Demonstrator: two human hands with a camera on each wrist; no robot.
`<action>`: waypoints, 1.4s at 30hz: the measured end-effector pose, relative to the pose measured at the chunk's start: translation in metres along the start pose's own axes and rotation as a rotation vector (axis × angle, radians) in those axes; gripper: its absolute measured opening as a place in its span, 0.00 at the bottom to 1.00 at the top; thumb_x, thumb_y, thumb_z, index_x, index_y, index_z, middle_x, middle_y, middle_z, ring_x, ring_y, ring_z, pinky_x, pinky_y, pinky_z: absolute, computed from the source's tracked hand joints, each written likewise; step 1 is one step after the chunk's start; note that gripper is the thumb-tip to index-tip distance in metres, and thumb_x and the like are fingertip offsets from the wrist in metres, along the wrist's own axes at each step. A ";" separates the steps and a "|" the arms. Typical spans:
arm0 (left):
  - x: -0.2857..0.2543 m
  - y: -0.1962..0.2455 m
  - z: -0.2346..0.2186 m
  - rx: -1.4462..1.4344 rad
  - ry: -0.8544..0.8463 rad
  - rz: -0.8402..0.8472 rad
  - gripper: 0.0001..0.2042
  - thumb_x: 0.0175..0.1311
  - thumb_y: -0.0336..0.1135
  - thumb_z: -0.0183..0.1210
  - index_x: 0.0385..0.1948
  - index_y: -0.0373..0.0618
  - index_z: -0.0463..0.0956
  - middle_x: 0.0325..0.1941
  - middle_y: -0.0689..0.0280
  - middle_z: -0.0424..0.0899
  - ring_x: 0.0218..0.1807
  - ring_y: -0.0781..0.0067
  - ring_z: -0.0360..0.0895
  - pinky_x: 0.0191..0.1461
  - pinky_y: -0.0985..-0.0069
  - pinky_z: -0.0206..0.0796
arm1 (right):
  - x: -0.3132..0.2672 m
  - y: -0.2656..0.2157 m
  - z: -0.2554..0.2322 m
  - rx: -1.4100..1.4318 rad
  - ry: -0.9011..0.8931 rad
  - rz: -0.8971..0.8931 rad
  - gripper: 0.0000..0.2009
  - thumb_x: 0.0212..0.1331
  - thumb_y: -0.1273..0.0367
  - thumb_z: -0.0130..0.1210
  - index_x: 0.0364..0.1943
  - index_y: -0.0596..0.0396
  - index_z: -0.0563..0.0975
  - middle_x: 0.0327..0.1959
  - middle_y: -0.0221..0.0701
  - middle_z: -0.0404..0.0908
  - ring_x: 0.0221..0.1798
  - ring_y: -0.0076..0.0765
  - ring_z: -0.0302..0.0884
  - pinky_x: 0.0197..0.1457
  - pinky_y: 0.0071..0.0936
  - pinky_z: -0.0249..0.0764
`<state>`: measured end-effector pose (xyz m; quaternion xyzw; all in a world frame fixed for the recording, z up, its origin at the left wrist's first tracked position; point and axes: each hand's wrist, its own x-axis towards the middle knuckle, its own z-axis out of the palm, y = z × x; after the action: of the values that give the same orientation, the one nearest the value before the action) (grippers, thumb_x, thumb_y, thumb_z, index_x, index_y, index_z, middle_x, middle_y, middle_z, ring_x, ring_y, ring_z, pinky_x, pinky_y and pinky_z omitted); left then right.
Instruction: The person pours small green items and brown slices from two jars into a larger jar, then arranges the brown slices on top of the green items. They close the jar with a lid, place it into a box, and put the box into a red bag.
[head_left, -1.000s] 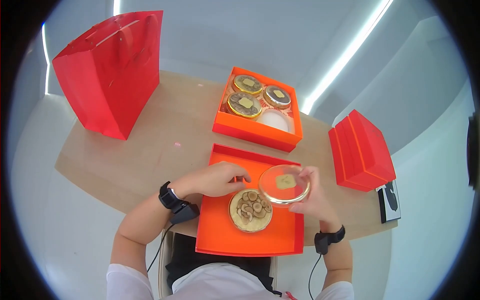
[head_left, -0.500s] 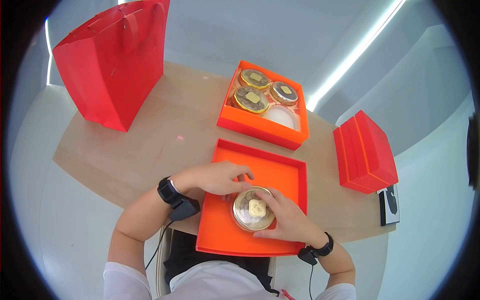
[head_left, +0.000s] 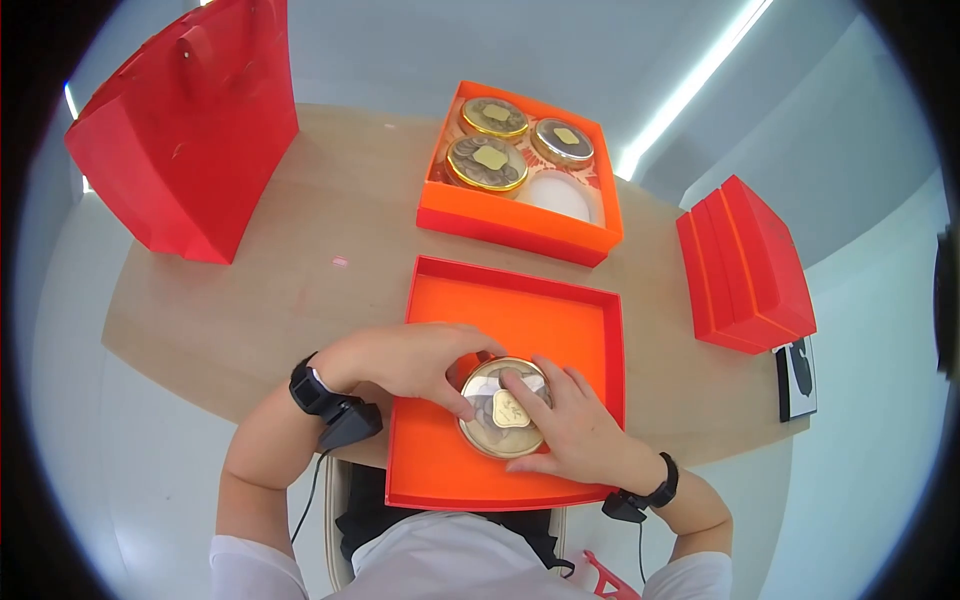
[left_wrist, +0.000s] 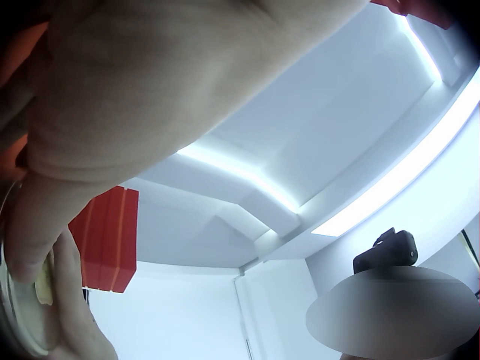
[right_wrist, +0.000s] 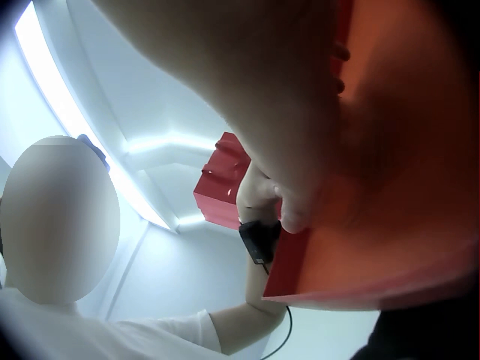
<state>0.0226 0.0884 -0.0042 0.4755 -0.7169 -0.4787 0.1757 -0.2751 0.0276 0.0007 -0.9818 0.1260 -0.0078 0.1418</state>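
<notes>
A round jar (head_left: 485, 438) with a clear, gold-rimmed lid and a cream label sits in the near part of an orange-lined red box lid (head_left: 470, 300). Sliced, dried-looking pieces show dimly through its top. My left hand (head_left: 420, 362) holds it from the far left side, with the thumb on the lid's edge. From the right, my right hand (head_left: 585, 430) grips the lid, one finger across the label and the thumb at the near rim. In the left wrist view, the thumb and the lid's rim (left_wrist: 26, 330) appear at the lower left. The right wrist view hides the jar behind the hand.
Beyond stands an orange box (head_left: 520, 232) with several round tubs and one white round place at its near right. A red paper bag (head_left: 195, 170) is at the left. Red boxes (head_left: 750, 270) stand at the right beside a black-and-white flat item (head_left: 798, 380).
The right hand has brought the lid from the right down over the open jar. The left hand has moved in from beside the jar and now holds its edge.
</notes>
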 end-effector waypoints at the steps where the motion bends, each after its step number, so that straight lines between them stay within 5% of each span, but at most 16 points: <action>1: 0.000 0.000 0.000 -0.008 0.004 -0.002 0.41 0.61 0.39 0.80 0.76 0.41 0.69 0.67 0.51 0.82 0.51 0.61 0.91 0.57 0.69 0.85 | 0.000 0.000 0.001 -0.001 0.005 -0.003 0.52 0.57 0.40 0.74 0.81 0.52 0.65 0.73 0.64 0.63 0.67 0.72 0.71 0.76 0.57 0.68; 5: 0.000 0.002 -0.002 -0.055 -0.020 -0.041 0.44 0.58 0.40 0.82 0.77 0.40 0.69 0.69 0.51 0.80 0.54 0.61 0.90 0.57 0.69 0.85 | -0.002 0.002 0.005 0.045 0.031 -0.003 0.53 0.57 0.40 0.75 0.82 0.51 0.65 0.73 0.63 0.64 0.68 0.73 0.70 0.76 0.58 0.68; 14: -0.006 0.005 0.009 0.109 -0.049 0.036 0.59 0.49 0.43 0.86 0.83 0.40 0.55 0.78 0.47 0.69 0.75 0.44 0.74 0.75 0.61 0.72 | 0.000 0.009 -0.011 0.308 -0.079 0.099 0.54 0.55 0.42 0.77 0.83 0.49 0.64 0.74 0.62 0.63 0.71 0.71 0.71 0.77 0.55 0.70; 26: -0.005 0.006 0.007 0.139 -0.046 0.033 0.53 0.55 0.47 0.83 0.81 0.39 0.59 0.75 0.50 0.73 0.72 0.47 0.78 0.70 0.62 0.76 | -0.003 -0.001 -0.004 0.000 -0.023 0.002 0.53 0.56 0.39 0.74 0.83 0.46 0.64 0.74 0.65 0.62 0.71 0.72 0.70 0.79 0.62 0.66; 42: 0.000 0.006 0.007 0.135 -0.054 0.001 0.51 0.59 0.50 0.80 0.80 0.34 0.62 0.75 0.47 0.73 0.73 0.48 0.76 0.72 0.64 0.74 | -0.001 -0.001 -0.011 -0.036 -0.113 0.019 0.53 0.59 0.37 0.70 0.84 0.46 0.61 0.74 0.65 0.63 0.73 0.71 0.70 0.77 0.71 0.65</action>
<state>0.0146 0.0925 -0.0019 0.4730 -0.7522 -0.4417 0.1241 -0.2768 0.0257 0.0112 -0.9819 0.1270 0.0511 0.1309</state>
